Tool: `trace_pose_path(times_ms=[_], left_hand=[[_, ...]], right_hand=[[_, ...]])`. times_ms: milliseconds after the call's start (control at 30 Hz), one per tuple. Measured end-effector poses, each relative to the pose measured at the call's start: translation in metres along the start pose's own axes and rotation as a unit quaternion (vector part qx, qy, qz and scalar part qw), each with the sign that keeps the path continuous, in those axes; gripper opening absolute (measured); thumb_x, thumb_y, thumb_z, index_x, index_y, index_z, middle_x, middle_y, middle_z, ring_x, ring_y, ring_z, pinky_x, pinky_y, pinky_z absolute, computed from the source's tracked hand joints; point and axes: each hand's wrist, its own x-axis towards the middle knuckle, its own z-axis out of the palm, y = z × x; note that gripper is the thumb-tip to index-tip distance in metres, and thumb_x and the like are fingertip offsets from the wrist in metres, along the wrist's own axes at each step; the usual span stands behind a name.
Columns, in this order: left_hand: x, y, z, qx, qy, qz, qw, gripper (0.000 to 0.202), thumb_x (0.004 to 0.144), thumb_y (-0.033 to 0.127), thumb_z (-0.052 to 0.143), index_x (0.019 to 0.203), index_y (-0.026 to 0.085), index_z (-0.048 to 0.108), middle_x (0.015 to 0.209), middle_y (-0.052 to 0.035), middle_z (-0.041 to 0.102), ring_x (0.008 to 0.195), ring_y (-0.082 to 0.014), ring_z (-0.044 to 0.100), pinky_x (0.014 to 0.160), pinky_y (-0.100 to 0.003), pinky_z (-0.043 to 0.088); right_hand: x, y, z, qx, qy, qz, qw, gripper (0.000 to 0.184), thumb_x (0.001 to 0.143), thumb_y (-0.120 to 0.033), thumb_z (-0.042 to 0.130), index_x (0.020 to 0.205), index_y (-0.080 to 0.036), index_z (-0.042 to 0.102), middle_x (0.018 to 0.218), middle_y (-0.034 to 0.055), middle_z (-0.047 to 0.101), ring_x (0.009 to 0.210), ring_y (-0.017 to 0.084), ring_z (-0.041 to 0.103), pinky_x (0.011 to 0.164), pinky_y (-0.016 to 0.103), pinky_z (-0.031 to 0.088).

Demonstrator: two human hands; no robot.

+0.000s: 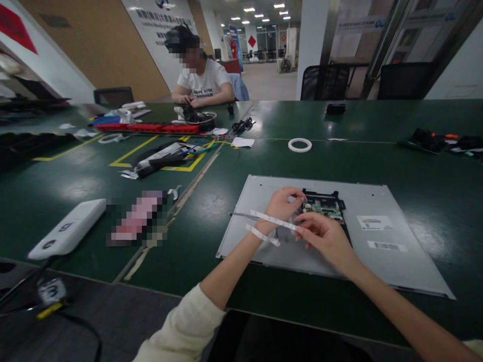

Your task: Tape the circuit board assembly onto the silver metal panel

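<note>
A thin grey panel (377,201) lies flat on the table, with a black frame (341,201) and a green circuit board (327,210) on its back. My left hand (284,203) reaches to the board's left edge, its fingertips pinched together there; what they hold, if anything, cannot be made out. Close beside it, my right hand (324,234) is closed with thumb and fingers on the end of a white flat ribbon strip (273,219). That strip crosses my left wrist, and another white length (263,235) shows just below it.
A white power bank (70,229) and a blurred-out pink item (138,218) lie left. Farther back are a white tape roll (300,145), a black bundle (164,157), loose wires and a red strip (147,127). Across the table a person (206,80) sits.
</note>
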Motion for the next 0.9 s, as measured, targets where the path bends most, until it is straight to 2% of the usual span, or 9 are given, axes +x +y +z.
trace_pose_path(times_ms=[133, 233, 367, 467, 600, 733, 800, 900], left_hand=[[0.002, -0.007, 0.002, 0.022, 0.01, -0.007, 1.0, 0.013, 0.08, 0.014, 0.056, 0.082, 0.018, 0.068, 0.087, -0.002, 0.069, 0.084, -0.0141, 0.062, 0.075, -0.025, 0.048], [0.005, -0.014, -0.002, 0.018, 0.015, -0.022, 0.999, 0.014, 0.079, 0.012, 0.055, 0.079, 0.017, 0.068, 0.083, -0.002, 0.069, 0.082, -0.0142, 0.062, 0.075, -0.026, 0.048], [0.01, -0.021, -0.012, -0.007, 0.08, -0.017, 0.997, 0.014, 0.079, 0.011, 0.053, 0.081, 0.016, 0.066, 0.085, -0.0026, 0.069, 0.083, -0.0143, 0.062, 0.079, -0.026, 0.048], [0.011, -0.017, -0.014, 0.013, 0.121, -0.003, 0.993, 0.017, 0.082, 0.012, 0.05, 0.09, 0.017, 0.065, 0.093, -0.0029, 0.068, 0.089, -0.0142, 0.061, 0.079, -0.026, 0.048], [0.012, -0.001, -0.007, 0.034, 0.082, 0.05, 0.995, 0.025, 0.085, 0.011, 0.045, 0.103, 0.018, 0.061, 0.106, -0.0031, 0.066, 0.1, -0.0141, 0.059, 0.086, -0.026, 0.046], [0.02, 0.016, 0.007, 0.045, 0.018, 0.11, 0.993, 0.03, 0.086, 0.009, 0.043, 0.109, 0.017, 0.06, 0.114, -0.0053, 0.063, 0.109, -0.0161, 0.056, 0.097, -0.031, 0.041], [0.027, 0.023, 0.014, 0.018, -0.021, 0.123, 0.992, 0.029, 0.087, 0.011, 0.043, 0.11, 0.018, 0.06, 0.116, -0.0054, 0.063, 0.11, -0.0164, 0.056, 0.098, -0.031, 0.041], [0.039, 0.028, 0.022, -0.078, -0.083, 0.114, 0.987, 0.029, 0.09, 0.014, 0.042, 0.114, 0.017, 0.058, 0.114, -0.0062, 0.065, 0.108, -0.0151, 0.058, 0.096, -0.03, 0.043]], right_hand=[[0.001, -0.008, -0.005, 0.024, 0.037, -0.004, 0.999, 0.028, 0.08, -0.035, 0.063, 0.099, -0.015, 0.06, 0.074, 0.0027, 0.061, 0.063, 0.013, 0.058, 0.053, 0.021, 0.049], [0.002, -0.017, -0.017, 0.039, 0.083, -0.014, 0.996, 0.027, 0.079, -0.036, 0.065, 0.096, -0.016, 0.061, 0.075, 0.0027, 0.061, 0.061, 0.011, 0.056, 0.054, 0.02, 0.048], [0.006, -0.023, -0.053, 0.05, 0.218, -0.053, 0.973, 0.024, 0.076, -0.033, 0.069, 0.094, -0.017, 0.064, 0.082, 0.0028, 0.062, 0.067, 0.01, 0.058, 0.057, 0.018, 0.049], [0.01, -0.018, -0.084, 0.035, 0.302, -0.06, 0.951, 0.027, 0.075, -0.034, 0.07, 0.096, -0.017, 0.064, 0.088, 0.005, 0.063, 0.075, 0.013, 0.061, 0.058, 0.018, 0.05], [0.013, -0.005, -0.11, -0.009, 0.325, -0.028, 0.945, 0.034, 0.072, -0.037, 0.07, 0.098, -0.016, 0.064, 0.089, 0.0079, 0.064, 0.08, 0.018, 0.063, 0.056, 0.021, 0.051], [0.013, 0.002, -0.116, -0.033, 0.304, 0.012, 0.952, 0.036, 0.069, -0.039, 0.072, 0.094, -0.013, 0.066, 0.09, 0.0094, 0.065, 0.082, 0.021, 0.064, 0.054, 0.021, 0.052], [0.013, 0.002, -0.115, -0.035, 0.298, 0.026, 0.954, 0.036, 0.068, -0.038, 0.072, 0.093, -0.012, 0.066, 0.09, 0.0096, 0.065, 0.082, 0.021, 0.064, 0.055, 0.02, 0.052], [0.013, -0.002, -0.113, -0.023, 0.303, 0.02, 0.953, 0.034, 0.068, -0.036, 0.073, 0.092, -0.012, 0.067, 0.088, 0.0096, 0.065, 0.081, 0.02, 0.064, 0.056, 0.019, 0.052]])
